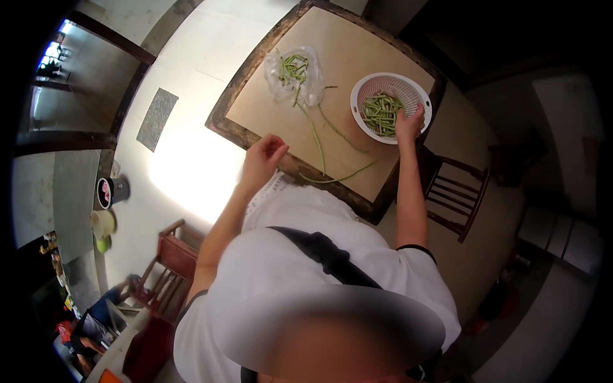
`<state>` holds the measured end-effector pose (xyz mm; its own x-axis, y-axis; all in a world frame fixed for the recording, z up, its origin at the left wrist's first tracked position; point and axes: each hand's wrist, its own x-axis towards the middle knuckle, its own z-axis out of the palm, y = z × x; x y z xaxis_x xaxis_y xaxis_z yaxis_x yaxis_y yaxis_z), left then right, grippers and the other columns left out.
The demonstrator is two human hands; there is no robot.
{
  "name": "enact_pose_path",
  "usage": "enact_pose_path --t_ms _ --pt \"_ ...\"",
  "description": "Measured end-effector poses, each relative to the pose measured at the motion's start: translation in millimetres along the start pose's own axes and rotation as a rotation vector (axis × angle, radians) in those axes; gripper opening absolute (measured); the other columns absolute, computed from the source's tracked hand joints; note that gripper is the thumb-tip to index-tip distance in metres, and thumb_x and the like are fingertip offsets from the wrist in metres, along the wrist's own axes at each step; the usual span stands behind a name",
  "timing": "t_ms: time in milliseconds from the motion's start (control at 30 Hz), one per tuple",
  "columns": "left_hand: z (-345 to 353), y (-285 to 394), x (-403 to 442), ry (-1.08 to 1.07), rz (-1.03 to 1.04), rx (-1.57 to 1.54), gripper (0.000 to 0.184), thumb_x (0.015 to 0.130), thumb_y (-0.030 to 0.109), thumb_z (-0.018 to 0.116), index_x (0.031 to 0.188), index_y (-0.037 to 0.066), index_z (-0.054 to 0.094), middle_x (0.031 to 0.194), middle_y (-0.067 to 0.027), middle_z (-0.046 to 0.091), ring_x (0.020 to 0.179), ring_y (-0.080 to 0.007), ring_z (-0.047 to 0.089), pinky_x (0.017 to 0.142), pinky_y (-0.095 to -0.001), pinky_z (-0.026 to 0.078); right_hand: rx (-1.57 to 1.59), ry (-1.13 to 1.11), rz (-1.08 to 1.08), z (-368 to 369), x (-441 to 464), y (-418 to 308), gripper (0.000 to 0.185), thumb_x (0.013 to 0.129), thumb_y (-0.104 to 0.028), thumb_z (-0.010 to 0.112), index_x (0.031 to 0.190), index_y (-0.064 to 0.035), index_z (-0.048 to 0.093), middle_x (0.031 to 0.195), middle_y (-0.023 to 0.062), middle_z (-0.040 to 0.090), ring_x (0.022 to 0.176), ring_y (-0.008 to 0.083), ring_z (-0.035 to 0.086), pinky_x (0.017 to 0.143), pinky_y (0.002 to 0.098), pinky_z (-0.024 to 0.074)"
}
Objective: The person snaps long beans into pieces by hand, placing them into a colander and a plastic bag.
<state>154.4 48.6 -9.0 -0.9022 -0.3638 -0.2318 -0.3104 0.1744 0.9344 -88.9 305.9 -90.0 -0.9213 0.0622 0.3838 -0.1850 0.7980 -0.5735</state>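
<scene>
On the table (249,108) stands a white colander (361,126) with cut green bean pieces (381,115) in it. My right hand (408,122) reaches over the near right side of the colander, its fingers closed; whatever they hold, if anything, is hidden. Beside the table's left edge is my left hand (265,155), fingers curled together, and nothing shows in them. A clear plastic bag (313,87) with more green bean pieces (294,67) lies at the far left of the table. Long whole beans (314,138) lie between the bag and the colander, one of them near the front edge.
A wooden chair (454,196) stands to the right of the table, and a reddish chair (174,262) is behind on the left. Buckets (115,191) stand along the left wall. Another person (96,322) is partly visible at the lower left.
</scene>
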Motion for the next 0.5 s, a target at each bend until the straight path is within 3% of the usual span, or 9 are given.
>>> enact_pose_path --t_ms 33,100,167,233,300,433,500 --pt "1 -2 -2 0.045 -0.002 -0.042 0.009 0.079 0.009 0.055 0.081 0.001 0.052 0.068 -0.0015 0.054 0.063 -0.0068 0.050 0.058 -0.0195 0.041 -0.159 0.099 -0.165 -9 -2 -4 0.033 0.076 -0.012 0.053 0.105 -0.0011 0.039 0.085 0.0117 0.053 0.076 0.0236 0.053 0.065 0.0334 0.0437" --pt "0 -2 -7 0.104 -0.006 -0.084 0.010 0.077 0.010 0.057 0.079 0.001 0.052 0.065 -0.0025 0.054 0.060 -0.0078 0.050 0.056 -0.0202 0.040 0.436 -0.294 0.023 -4 -22 -18 0.033 0.074 -0.017 0.056 0.101 -0.0021 0.044 0.081 0.0115 0.054 0.072 0.0238 0.054 0.064 0.0345 0.0427" --pt "1 2 -9 0.058 -0.033 -0.102 0.009 0.077 0.009 0.056 0.079 0.001 0.052 0.065 -0.0016 0.053 0.059 -0.0069 0.048 0.055 -0.0195 0.040 0.530 -0.717 0.067 45 -63 7 0.024 0.075 -0.013 0.056 0.096 -0.0037 0.049 0.077 0.0106 0.055 0.068 0.0213 0.054 0.061 0.0297 0.0432" --pt "0 9 -10 0.076 -0.018 -0.079 0.009 0.077 0.009 0.056 0.079 0.001 0.052 0.064 -0.0013 0.053 0.058 -0.0065 0.048 0.055 -0.0194 0.039 0.265 -0.929 -0.108 64 -98 16 0.028 0.072 -0.012 0.058 0.097 -0.0038 0.049 0.078 0.0121 0.055 0.070 0.0266 0.055 0.064 0.0326 0.0441" --pt "-2 14 -11 0.095 -0.005 -0.048 0.010 0.078 0.010 0.056 0.078 0.001 0.052 0.063 -0.0009 0.052 0.058 -0.0065 0.047 0.054 -0.0197 0.039 -0.071 -0.442 -0.242 86 -132 39 0.031 0.069 -0.010 0.058 0.098 -0.0038 0.050 0.077 0.0135 0.056 0.073 0.0321 0.054 0.066 0.0370 0.0442" --pt "-5 11 -14 0.120 0.010 0.001 0.010 0.078 0.010 0.056 0.078 0.001 0.052 0.063 -0.0010 0.053 0.057 -0.0067 0.048 0.054 -0.0202 0.040 -0.175 -0.442 -0.126 104 -151 77 0.033 0.066 -0.011 0.059 0.096 -0.0031 0.049 0.076 0.0146 0.055 0.073 0.0372 0.052 0.067 0.0427 0.0427" --pt "-3 8 -14 0.118 0.011 -0.038 0.012 0.078 0.012 0.055 0.078 0.000 0.053 0.064 -0.0017 0.054 0.057 -0.0072 0.048 0.055 -0.0203 0.040 -0.303 -0.849 -0.048 89 -142 67 0.025 0.069 -0.013 0.059 0.091 -0.0038 0.050 0.076 0.0091 0.056 0.067 0.0269 0.054 0.059 0.0363 0.0440"
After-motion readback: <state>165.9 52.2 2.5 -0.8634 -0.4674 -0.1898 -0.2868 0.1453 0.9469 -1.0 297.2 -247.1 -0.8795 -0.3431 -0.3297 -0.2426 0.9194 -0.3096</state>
